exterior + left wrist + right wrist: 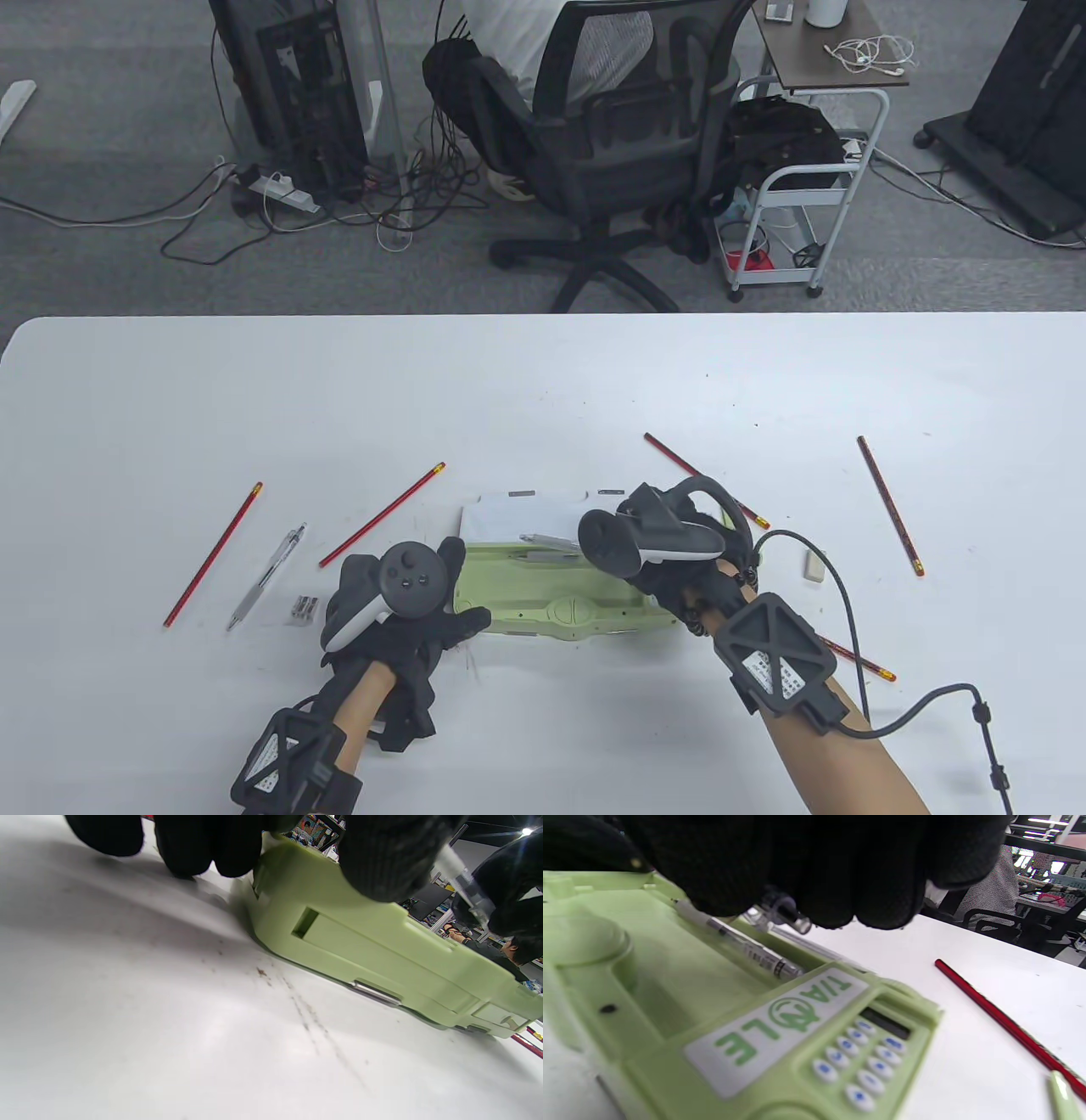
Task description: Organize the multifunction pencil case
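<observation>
The green pencil case (551, 598) lies open mid-table, its white lid (526, 512) folded back. My left hand (462, 586) grips the case's left end, thumb on the front edge; the case's side fills the left wrist view (382, 955). My right hand (607, 552) hovers over the case's right part and pinches a clear pen (782, 912) just above the tray. A second clear pen (746, 948) lies in the tray's slot. The case has a built-in calculator (865, 1052).
Red pencils lie at the left (214, 553), centre-left (382, 514), behind my right hand (679, 463), far right (888, 504) and near my right forearm (870, 669). A silver pen (266, 576), a small metal piece (304, 609) and an eraser (814, 566) lie loose.
</observation>
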Demonstrator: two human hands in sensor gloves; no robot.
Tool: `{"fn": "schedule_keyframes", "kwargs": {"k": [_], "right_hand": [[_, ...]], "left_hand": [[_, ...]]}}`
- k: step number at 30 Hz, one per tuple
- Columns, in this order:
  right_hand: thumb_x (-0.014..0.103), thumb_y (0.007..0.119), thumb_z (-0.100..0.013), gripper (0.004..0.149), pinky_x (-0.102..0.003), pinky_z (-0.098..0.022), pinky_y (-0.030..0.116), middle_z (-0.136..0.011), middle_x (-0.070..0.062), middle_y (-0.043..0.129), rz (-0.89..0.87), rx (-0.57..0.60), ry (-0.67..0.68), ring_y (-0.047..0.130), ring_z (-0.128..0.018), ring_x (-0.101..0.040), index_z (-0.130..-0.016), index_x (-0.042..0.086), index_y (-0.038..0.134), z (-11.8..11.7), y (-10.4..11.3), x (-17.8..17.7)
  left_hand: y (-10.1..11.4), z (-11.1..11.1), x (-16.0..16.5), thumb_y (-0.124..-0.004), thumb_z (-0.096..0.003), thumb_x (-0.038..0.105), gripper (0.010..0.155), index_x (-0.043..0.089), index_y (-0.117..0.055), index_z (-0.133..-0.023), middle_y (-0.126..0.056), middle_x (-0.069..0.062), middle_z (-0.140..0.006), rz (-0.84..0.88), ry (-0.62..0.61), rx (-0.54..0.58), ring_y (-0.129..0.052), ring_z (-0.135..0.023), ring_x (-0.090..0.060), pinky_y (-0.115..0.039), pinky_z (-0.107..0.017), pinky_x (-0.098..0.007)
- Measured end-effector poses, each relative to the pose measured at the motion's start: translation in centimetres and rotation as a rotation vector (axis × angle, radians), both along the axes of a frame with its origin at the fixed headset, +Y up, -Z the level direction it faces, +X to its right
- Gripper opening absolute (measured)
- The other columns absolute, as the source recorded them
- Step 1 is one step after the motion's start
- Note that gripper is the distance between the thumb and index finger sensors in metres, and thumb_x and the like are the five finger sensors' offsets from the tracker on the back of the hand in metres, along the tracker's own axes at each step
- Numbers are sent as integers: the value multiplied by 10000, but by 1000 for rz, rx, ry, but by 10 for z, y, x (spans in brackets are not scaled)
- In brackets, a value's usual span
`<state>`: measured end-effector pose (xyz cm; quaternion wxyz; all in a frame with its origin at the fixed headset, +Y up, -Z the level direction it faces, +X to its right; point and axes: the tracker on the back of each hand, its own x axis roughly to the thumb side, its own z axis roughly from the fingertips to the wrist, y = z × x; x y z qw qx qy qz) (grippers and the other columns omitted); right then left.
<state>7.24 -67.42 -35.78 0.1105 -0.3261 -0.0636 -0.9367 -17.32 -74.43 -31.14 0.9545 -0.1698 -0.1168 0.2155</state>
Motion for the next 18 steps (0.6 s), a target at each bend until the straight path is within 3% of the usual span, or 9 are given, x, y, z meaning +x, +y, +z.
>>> {"fn": "schedule_keyframes", "kwargs": {"k": [18], "right_hand": [[370,865,-420,445,-587,-614,776,-806,-121,904,80,82,62,923,-718,-389,-802,142,858,5,-20,-14]], "left_hand": [[0,-1,0,-787,-501,484,909,69,-321,-1162,-591,-247,-1195,2,0,-4,-650,-1060,-500,-578,-668,-729]]}}
